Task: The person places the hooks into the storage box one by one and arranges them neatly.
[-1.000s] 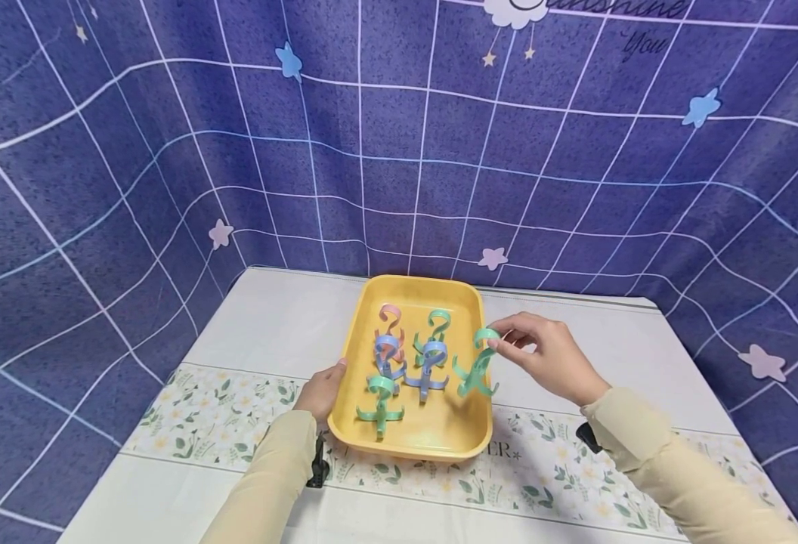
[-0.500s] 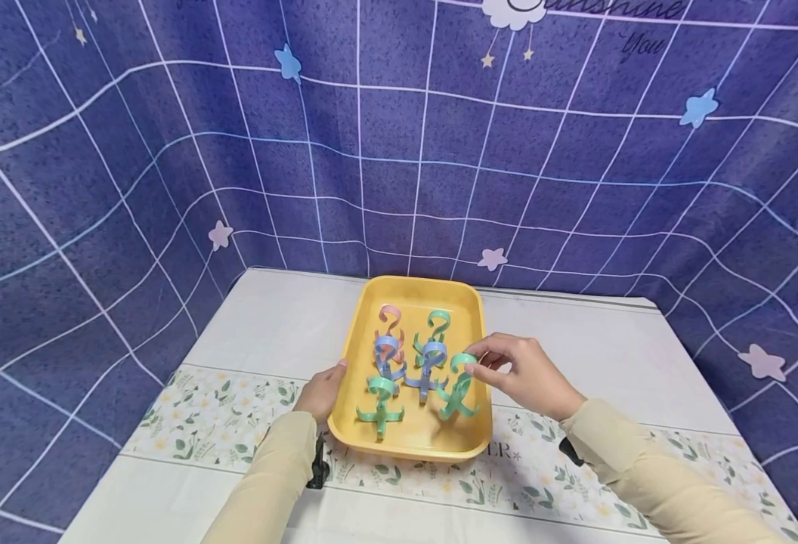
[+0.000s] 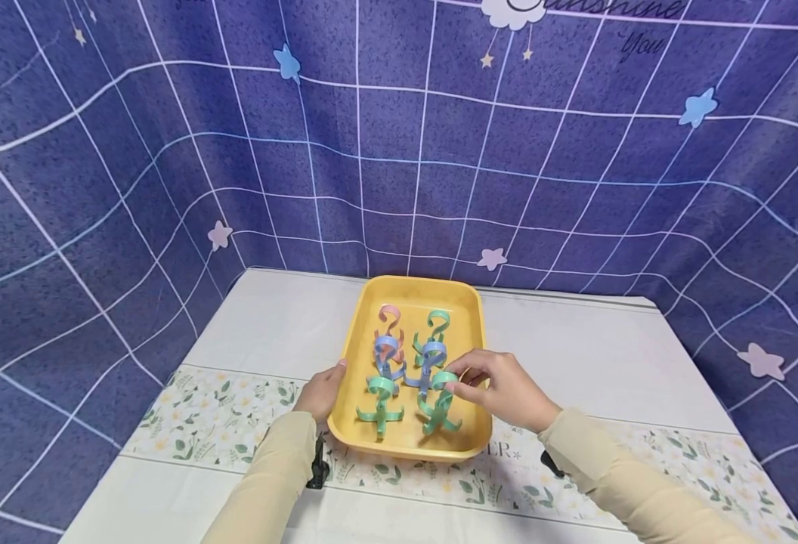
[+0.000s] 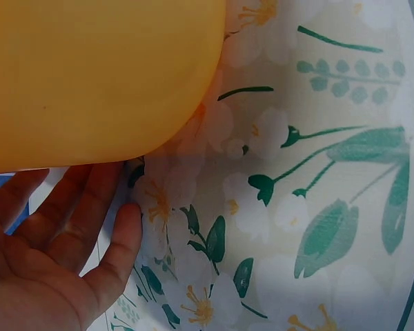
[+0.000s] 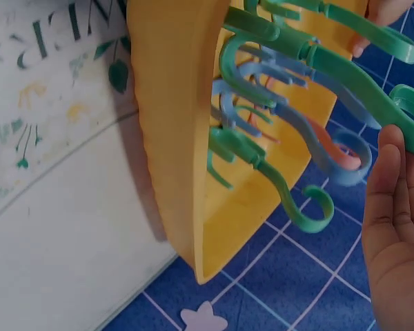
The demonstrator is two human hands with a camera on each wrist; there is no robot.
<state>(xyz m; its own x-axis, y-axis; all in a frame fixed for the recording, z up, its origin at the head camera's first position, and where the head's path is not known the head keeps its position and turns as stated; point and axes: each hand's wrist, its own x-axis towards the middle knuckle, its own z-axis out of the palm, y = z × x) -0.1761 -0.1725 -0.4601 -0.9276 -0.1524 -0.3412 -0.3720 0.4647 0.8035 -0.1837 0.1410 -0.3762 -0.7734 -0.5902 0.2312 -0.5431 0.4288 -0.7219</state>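
My right hand (image 3: 501, 381) pinches the curled top of a green plastic pronged hook (image 3: 440, 414), low over the front right of a yellow tray (image 3: 411, 447). Whether its prongs touch the tray floor I cannot tell. In the right wrist view, thumb and fingers meet on the hook's curl (image 5: 408, 141). Several similar hooks stand in the tray: a pink hook (image 3: 390, 312), two blue hooks (image 3: 387, 344), a green hook (image 3: 439, 319) at the back and a green hook (image 3: 381, 415) at front left. My left hand (image 3: 320, 393) rests against the tray's left side, its fingertips hidden behind the tray (image 4: 90, 83).
The tray sits on a white tabletop (image 3: 576, 340) crossed by a floral printed band (image 3: 218, 412). A blue grid-patterned cloth (image 3: 399, 181) hangs behind and at both sides. Each wrist bears a black device (image 3: 319, 468).
My right hand has carried the green hook leftward and down, from over the tray's right rim to its front right, beside the front left green hook. The left hand and tray stay still.
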